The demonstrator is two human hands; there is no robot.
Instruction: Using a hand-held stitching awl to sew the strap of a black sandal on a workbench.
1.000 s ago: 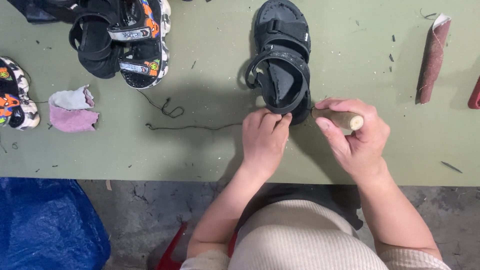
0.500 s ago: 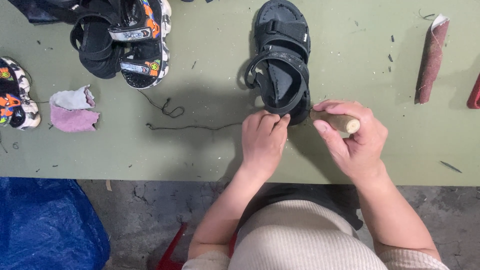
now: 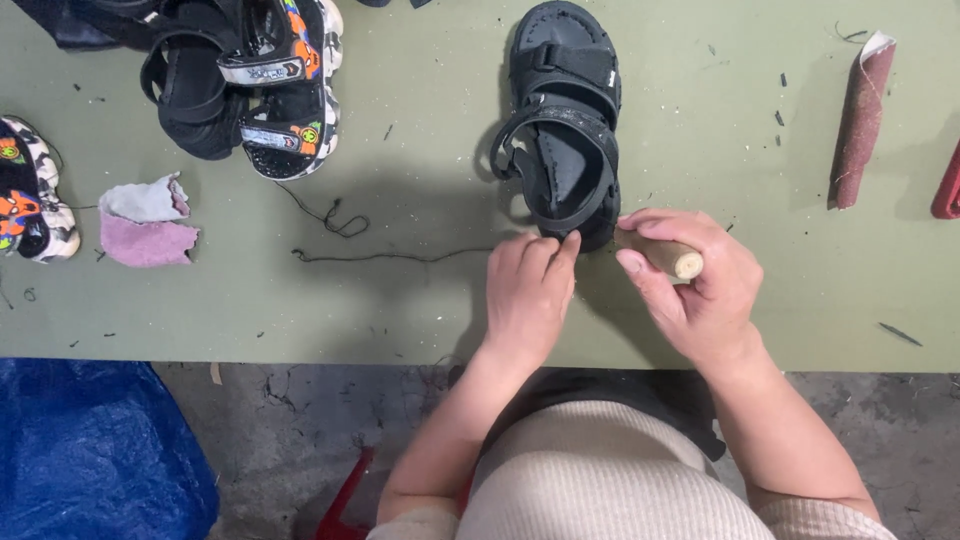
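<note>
Black sandal [image 3: 562,120] lies sole-down on the green table [image 3: 420,300], toe toward the far edge, heel toward the near edge, a little right of the table's middle. Straps stand up in loops over the footbed.

Left hand [image 3: 528,295]: fingers curled and pinched together at the sandal's heel, fingertips [image 3: 562,248] touching the heel rim. A dark thread [image 3: 385,256] runs along the table from this hand toward the left; cannot tell whether the fingers actually grip it.

Right hand [image 3: 700,290]: closed around a pale wooden handle [image 3: 672,258], its round butt end showing between thumb and fingers. The working end points toward the sandal heel and is hidden by the fingers. Hand sits just beside the heel, on its right.

Elsewhere: pile of black sandals with orange-and-white printed trim [image 3: 250,90] at the far left corner. One more printed sandal [image 3: 28,190] at the left edge. Torn pink and white scrap [image 3: 148,222] near it. Reddish-brown roll of abrasive sheet [image 3: 860,120] toward the far right. Blue plastic sheeting [image 3: 95,450] on the floor below the near edge, left side.
</note>
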